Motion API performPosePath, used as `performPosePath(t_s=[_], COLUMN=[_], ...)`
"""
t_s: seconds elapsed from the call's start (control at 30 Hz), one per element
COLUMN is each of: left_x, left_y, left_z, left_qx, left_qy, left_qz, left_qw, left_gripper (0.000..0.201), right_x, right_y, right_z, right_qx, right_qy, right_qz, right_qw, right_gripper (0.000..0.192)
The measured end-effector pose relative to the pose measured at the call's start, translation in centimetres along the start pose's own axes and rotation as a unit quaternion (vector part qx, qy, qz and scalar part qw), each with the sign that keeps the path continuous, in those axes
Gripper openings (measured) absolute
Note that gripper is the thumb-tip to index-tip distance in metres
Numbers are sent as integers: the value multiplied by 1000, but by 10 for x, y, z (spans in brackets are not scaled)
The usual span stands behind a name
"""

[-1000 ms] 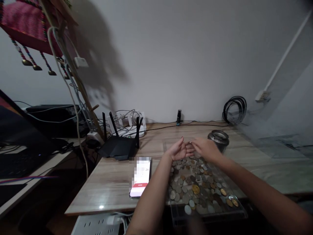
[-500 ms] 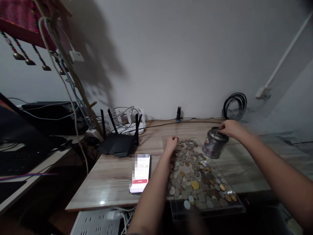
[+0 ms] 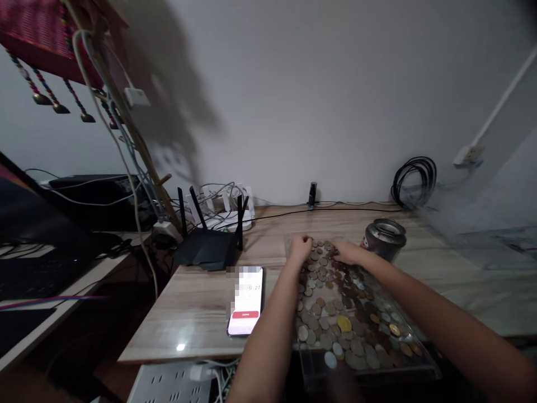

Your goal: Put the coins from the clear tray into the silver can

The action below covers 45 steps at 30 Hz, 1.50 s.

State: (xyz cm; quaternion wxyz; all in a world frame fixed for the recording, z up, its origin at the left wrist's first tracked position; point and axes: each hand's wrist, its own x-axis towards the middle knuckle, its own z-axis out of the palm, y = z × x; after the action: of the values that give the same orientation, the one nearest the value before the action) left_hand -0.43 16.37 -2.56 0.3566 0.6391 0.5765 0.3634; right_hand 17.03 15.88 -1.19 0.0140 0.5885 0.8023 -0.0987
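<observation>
Many coins (image 3: 344, 323) of silver, brown and gold tone lie spread over a clear plastic tray (image 3: 369, 380) on the desk. At the tray's far left corner, my left hand (image 3: 301, 246) is closed with its fingers curled down; whatever they hold is hidden. My right hand (image 3: 349, 253) reaches in from the right, its fingertips down among the coins at the far end, thumb and fingers seemingly apart. Just behind my right forearm stands an open-topped metallic tin (image 3: 385, 232), its lower part covered by the arm.
Left of the tray lies a lit phone (image 3: 246, 302). Farther left sit a black router (image 3: 207, 246) and a tangle of white cables (image 3: 226, 207). A small dark bottle (image 3: 312, 196) and a coil of black cable (image 3: 414, 182) are near the wall. A power strip box (image 3: 168, 383) is below the desk edge.
My right hand has moved left from the tin's mouth down to the coins. My left hand stays at the tray's far left corner. The view has shifted slightly.
</observation>
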Motion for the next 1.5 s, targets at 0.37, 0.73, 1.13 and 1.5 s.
performPosePath(t_s=[0.37, 0.73, 1.13, 1.5], left_x=[-4, -2, -10, -17], left_y=[2, -2, 11, 14], left_z=[5, 11, -6, -11], left_qx=[16, -51, -443, -465], left_qy=[-39, -87, -302, -264], left_qz=[9, -36, -212, -218], left_qw=[999, 994, 817, 816], left_gripper=[26, 23, 41, 25], right_x=[5, 21, 4, -46], right_y=[-1, -7, -47, 16], right_z=[4, -4, -28, -112], right_qx=[16, 61, 231, 132], right_qy=[4, -87, 0, 300], right_qz=[7, 46, -25, 151], right_qw=[1000, 993, 973, 933], right_gripper=[35, 22, 21, 26])
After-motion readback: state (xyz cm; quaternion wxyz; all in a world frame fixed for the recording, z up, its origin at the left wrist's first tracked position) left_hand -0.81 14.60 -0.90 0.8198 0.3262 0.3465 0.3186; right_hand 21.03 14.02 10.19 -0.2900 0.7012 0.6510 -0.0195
